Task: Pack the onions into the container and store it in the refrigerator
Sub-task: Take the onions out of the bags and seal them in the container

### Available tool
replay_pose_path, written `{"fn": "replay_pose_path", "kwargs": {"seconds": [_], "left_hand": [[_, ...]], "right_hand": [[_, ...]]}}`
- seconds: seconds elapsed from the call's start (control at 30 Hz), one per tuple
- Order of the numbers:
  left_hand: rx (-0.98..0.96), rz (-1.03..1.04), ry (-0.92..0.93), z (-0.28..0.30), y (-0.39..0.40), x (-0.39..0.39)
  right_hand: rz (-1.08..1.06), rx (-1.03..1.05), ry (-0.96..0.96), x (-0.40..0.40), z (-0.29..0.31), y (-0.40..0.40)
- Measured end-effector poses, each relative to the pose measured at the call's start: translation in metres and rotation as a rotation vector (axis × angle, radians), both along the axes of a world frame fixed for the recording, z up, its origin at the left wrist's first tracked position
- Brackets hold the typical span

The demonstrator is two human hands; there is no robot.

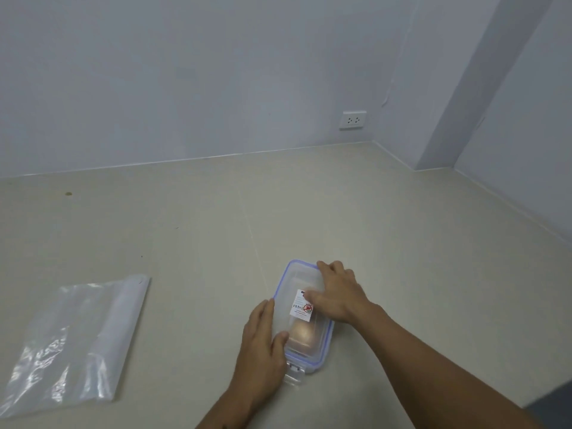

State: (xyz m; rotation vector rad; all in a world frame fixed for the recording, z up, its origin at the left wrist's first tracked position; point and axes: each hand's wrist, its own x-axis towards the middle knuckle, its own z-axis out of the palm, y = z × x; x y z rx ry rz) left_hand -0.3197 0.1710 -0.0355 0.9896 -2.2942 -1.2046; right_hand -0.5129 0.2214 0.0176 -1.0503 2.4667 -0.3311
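A clear rectangular plastic container (pixel 305 335) with a blue-rimmed lid and a white sticker lies on the beige floor, lid on. Something pale brown shows dimly through the lid; I cannot tell what it is. My left hand (pixel 263 345) rests flat against the container's left side, thumb on the lid. My right hand (pixel 335 294) lies on top of the lid at its far right edge, fingers spread over it. A latch flap sticks out at the container's near end.
An empty clear plastic bag (pixel 77 342) lies flat on the floor to the left. White walls meet at a corner behind, with a power socket (pixel 353 119) low on the far wall. No refrigerator is in view.
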Motion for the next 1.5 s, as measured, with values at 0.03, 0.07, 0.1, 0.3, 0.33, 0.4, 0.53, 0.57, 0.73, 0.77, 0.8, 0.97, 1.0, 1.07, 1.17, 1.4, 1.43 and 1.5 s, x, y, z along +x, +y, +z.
{"fn": "replay_pose_path", "kwargs": {"seconds": [0.03,0.07,0.1,0.3,0.33,0.4,0.53,0.57,0.73,0.77,0.8,0.97,1.0,1.07,1.17,1.4,1.43,1.5], "left_hand": [[-0.014,-0.027,0.026,0.001,-0.008,0.001],[-0.032,-0.053,0.042,0.004,-0.016,0.002],[-0.054,-0.075,0.047,0.006,-0.022,0.002],[-0.276,-0.092,0.005,0.004,-0.044,0.002],[-0.306,-0.077,-0.003,0.004,-0.045,0.002],[-0.371,-0.053,-0.023,0.006,-0.045,0.003],[-0.293,0.090,0.008,0.003,-0.025,0.011],[-0.240,0.119,0.018,0.001,-0.016,0.015],[-0.112,0.209,-0.021,-0.006,0.031,0.024],[-0.125,0.243,-0.039,-0.006,0.035,0.026],[-0.147,0.275,-0.055,-0.005,0.037,0.028],[-0.069,0.287,-0.081,0.012,0.033,0.028],[-0.014,0.285,-0.072,0.018,0.032,0.025],[0.074,0.265,-0.052,0.028,0.028,0.018],[0.075,0.209,-0.080,0.035,0.020,0.013],[0.131,0.195,-0.094,0.034,0.010,0.014],[0.137,0.185,-0.093,0.034,0.009,0.016],[0.146,0.161,-0.097,0.034,0.002,0.018]], "right_hand": [[-0.020,0.029,0.049,0.000,-0.002,0.007],[-0.038,0.064,0.087,-0.001,-0.004,0.016],[-0.052,0.099,0.113,0.000,-0.005,0.025],[-0.128,0.151,0.188,0.022,-0.010,0.066],[-0.139,0.136,0.198,0.027,-0.011,0.070],[-0.148,0.092,0.198,0.032,-0.012,0.074],[-0.148,0.043,0.130,0.032,-0.006,0.074],[-0.142,0.047,0.120,0.031,-0.004,0.074],[-0.129,0.075,0.103,0.028,-0.002,0.075],[-0.130,0.077,0.106,0.027,-0.002,0.074],[-0.132,0.078,0.106,0.027,-0.003,0.073],[-0.149,0.092,0.102,0.024,-0.005,0.072],[-0.155,0.091,0.105,0.023,-0.005,0.072],[-0.174,0.081,0.101,0.020,-0.006,0.071],[-0.236,0.029,0.044,0.016,-0.008,0.069],[-0.293,0.001,0.014,0.017,-0.012,0.067],[-0.293,0.008,0.011,0.018,-0.011,0.067],[-0.297,0.011,0.005,0.022,-0.010,0.070]]}}
